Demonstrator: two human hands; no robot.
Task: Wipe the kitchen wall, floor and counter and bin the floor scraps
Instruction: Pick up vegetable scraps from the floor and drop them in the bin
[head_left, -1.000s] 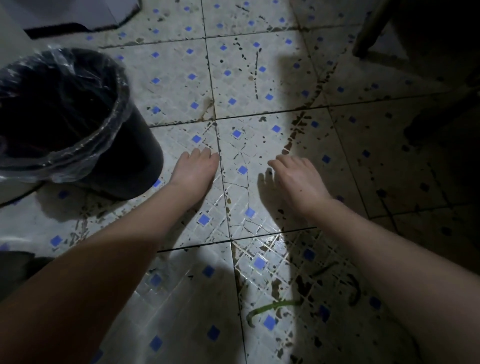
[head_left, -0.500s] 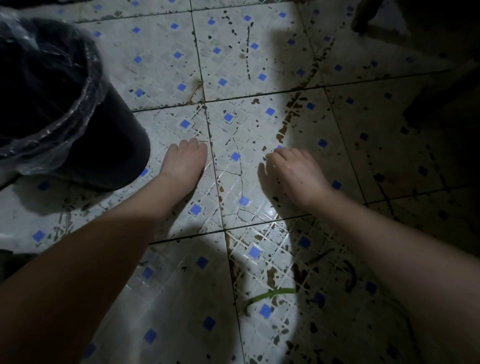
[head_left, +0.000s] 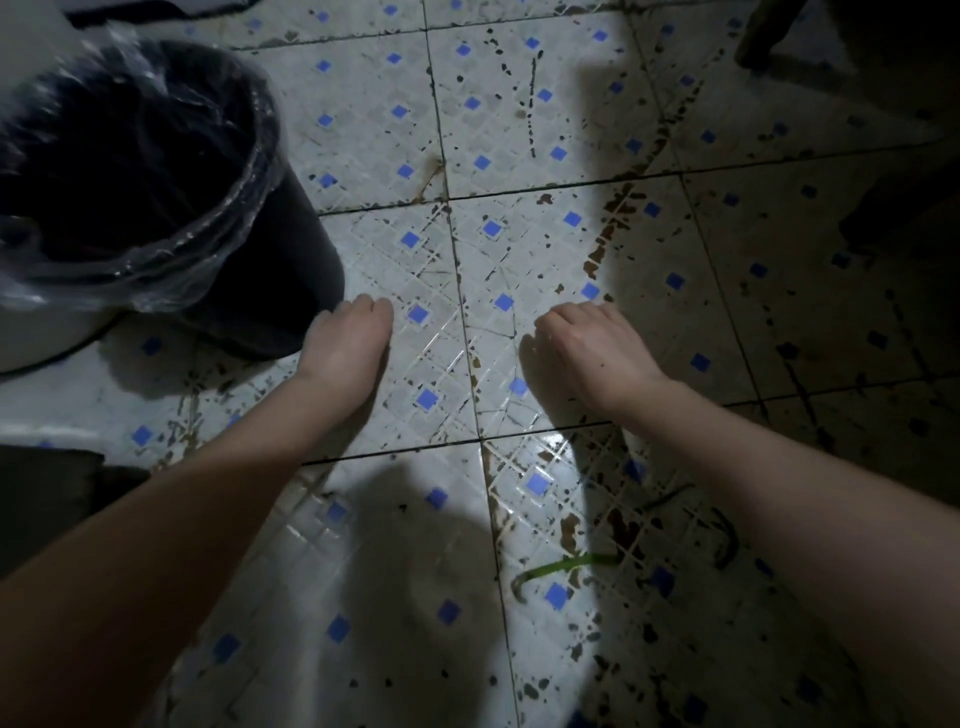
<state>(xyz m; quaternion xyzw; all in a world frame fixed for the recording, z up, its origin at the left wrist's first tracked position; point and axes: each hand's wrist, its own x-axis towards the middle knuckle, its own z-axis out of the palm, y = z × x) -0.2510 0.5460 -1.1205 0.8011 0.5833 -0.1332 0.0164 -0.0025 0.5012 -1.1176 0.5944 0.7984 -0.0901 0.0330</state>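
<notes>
Green stem scrap (head_left: 566, 564) lies near on the blue-dotted tile floor (head_left: 363, 114): I'd pinch it low, then drop it into the black plastic-lined bin (head_left: 293, 280). My left hand (head_left: 345, 345) and right hand (head_left: 592, 348) are apart, fingers curled down; I cannot tell if they hold anything.

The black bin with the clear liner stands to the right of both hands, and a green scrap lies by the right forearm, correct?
Not quite. In the head view the bin stands to the left of both hands, beside the left hand. The green scrap does lie by the right forearm.

Left hand (head_left: 345, 345) and right hand (head_left: 589, 351) both extended forward, backs up, fingers curled downward, holding nothing
</notes>
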